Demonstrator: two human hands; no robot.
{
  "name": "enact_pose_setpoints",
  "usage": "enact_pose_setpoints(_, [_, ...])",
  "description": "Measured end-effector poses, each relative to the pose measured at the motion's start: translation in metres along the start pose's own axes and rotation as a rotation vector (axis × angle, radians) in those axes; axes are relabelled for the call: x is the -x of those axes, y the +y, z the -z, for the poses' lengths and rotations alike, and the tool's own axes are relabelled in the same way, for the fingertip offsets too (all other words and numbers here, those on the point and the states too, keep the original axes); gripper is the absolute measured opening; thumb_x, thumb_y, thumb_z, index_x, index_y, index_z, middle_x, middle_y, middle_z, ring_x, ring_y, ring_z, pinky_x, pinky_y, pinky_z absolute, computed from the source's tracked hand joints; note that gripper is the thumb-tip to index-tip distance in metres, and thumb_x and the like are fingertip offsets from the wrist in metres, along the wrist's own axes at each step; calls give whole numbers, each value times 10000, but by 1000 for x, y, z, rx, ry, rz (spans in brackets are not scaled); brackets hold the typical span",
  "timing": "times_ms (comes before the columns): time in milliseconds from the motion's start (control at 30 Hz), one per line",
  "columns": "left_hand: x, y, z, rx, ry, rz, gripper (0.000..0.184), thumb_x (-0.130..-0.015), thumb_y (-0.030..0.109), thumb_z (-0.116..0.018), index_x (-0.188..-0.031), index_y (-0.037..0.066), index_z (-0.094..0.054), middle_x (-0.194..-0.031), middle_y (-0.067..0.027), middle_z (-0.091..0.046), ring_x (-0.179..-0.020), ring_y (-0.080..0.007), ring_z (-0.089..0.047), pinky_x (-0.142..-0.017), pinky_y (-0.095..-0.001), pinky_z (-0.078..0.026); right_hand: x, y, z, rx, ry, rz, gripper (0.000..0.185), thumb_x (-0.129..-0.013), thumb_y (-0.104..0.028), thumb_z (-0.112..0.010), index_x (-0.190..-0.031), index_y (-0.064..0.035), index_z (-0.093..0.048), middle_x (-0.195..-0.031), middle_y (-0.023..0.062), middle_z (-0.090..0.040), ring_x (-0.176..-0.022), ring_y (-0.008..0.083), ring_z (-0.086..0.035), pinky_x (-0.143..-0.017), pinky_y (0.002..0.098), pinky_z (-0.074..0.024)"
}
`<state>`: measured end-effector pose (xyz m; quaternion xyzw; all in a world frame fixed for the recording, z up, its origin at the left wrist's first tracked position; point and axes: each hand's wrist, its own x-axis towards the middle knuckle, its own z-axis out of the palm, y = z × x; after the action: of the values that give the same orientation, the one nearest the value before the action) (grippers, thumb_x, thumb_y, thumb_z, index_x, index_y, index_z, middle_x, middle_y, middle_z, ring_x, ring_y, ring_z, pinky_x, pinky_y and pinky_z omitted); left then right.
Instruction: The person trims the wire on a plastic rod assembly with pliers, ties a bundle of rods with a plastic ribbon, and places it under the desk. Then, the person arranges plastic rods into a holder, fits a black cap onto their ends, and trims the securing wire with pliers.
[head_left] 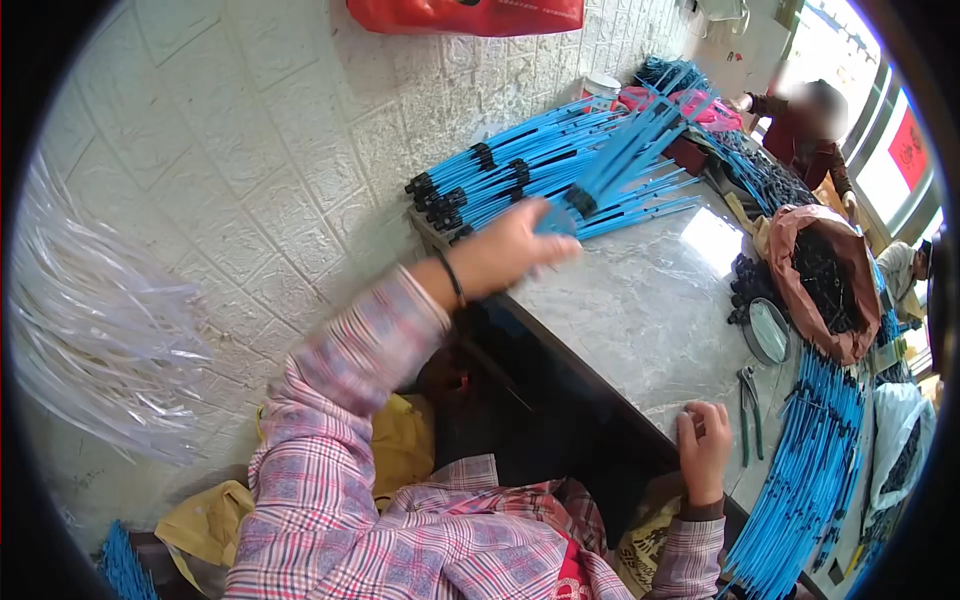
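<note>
My left hand [515, 248], blurred by motion, reaches over the table's far left corner. Its fingers are closed around the end of a bundle of thin blue sticks [628, 150] with a black band near my fingers. That bundle slants up and to the right, above a pile of similar blue bundles [470, 185] with black ends. My right hand [706, 445] rests at the table's near edge with its fingers curled inward; whatever they may hold is hidden. Just right of it lie pliers with dark green handles [750, 415].
A brown sack [868, 330] of small black parts stands on the grey table [620, 310], beside a round dish [768, 332] and loose black pieces. More blue sticks [805, 470] lie at right. Clear strips [110, 330] hang at left. A co-worker [815, 130] is at the far end.
</note>
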<state>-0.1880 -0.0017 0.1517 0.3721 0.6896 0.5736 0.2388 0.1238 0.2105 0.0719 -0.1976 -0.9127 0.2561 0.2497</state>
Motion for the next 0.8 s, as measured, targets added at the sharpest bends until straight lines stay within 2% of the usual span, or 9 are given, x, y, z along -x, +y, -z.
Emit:
enact_pose_setpoints(100, [-55, -18, 57, -562, 267, -362, 564, -795, 343, -737, -1164, -40, -549, -1044, -181, -660, -941, -300, -656, -767, -392, -520, 2, 8, -4, 23, 97, 27, 172, -759, -37, -696, -917, -42, -627, -796, 97, -582, -600, 206, -581, -551, 319, -462])
enact_pose_setpoints(133, [-60, -13, 63, -563, 254, -369, 564, -795, 343, -737, -1164, -40, -549, -1044, -181, -660, -941, -300, -656, -767, -392, -520, 2, 7, -5, 33, 103, 39, 155, -762, -37, -693, -902, -45, -627, -784, 94, -576, -598, 208, -577, -549, 320, -459])
enact_pose_setpoints(200, [-72, -5, 68, -696, 334, -201, 599, -811, 332, -705, -1239, -37, -506, -1145, -253, -619, -1012, -401, -620, -829, -437, -501, -1, 6, -4, 59, 123, 62, 121, -766, -35, -686, -871, -51, -628, -762, 88, -562, -594, 213, -570, -543, 322, -455])
enact_pose_setpoints(367, [-65, -24, 40, -802, 385, -233, 548, -847, 290, -658, -1322, 76, -488, -1082, -233, -625, -960, -409, -621, -804, -427, -507, -1, 6, -2, 36, 144, 37, 110, -770, -45, -687, -859, -63, -626, -743, 80, -552, -603, 216, -572, -545, 324, -455])
enact_pose_setpoints(467, [-50, -25, 27, -1154, 339, -142, 504, -876, 234, -615, -1361, 226, -480, -959, -158, -598, -833, -353, -622, -720, -410, -502, -1, 6, -1, 34, 125, 36, 100, -768, -38, -683, -850, -50, -627, -749, 85, -560, -614, 212, -573, -554, 320, -451])
enact_pose_setpoints(500, [-47, -29, 26, -1151, 328, -152, 504, -876, 234, -615, -1361, 226, -480, -959, -158, -598, -833, -353, -622, -720, -410, -502, -1, 6, -1, 40, 133, 25, 100, -768, -38, -683, -850, -50, -627, -749, 85, -560, -614, 212, -573, -554, 320, -451])
enact_pose_setpoints(600, [-46, -46, 30, -1480, 403, -463, 492, -879, 205, -611, -1345, 314, -499, -861, -93, -513, -732, -266, -579, -630, -381, -473, -1, 8, 0, 57, 136, 56, 116, -766, -67, -701, -857, -72, -628, -739, 78, -553, -618, 233, -578, -546, 337, -457])
enact_pose_setpoints(733, [-49, -60, 44, -1715, 321, -518, 477, -854, 198, -646, -1305, 312, -545, -868, -58, -486, -755, -231, -550, -610, -358, -451, 0, 11, -1, 65, 154, 74, 125, -762, -73, -707, -858, -69, -627, -740, 82, -554, -624, 239, -582, -551, 342, -459])
enact_pose_setpoints(800, [-47, -60, 43, -1637, 317, -500, 468, -838, 202, -663, -1285, 297, -565, -876, -59, -489, -779, -236, -547, -631, -367, -456, 1, 10, 0, 58, 150, 65, 127, -761, -73, -707, -859, -68, -627, -740, 83, -554, -626, 240, -582, -552, 343, -460])
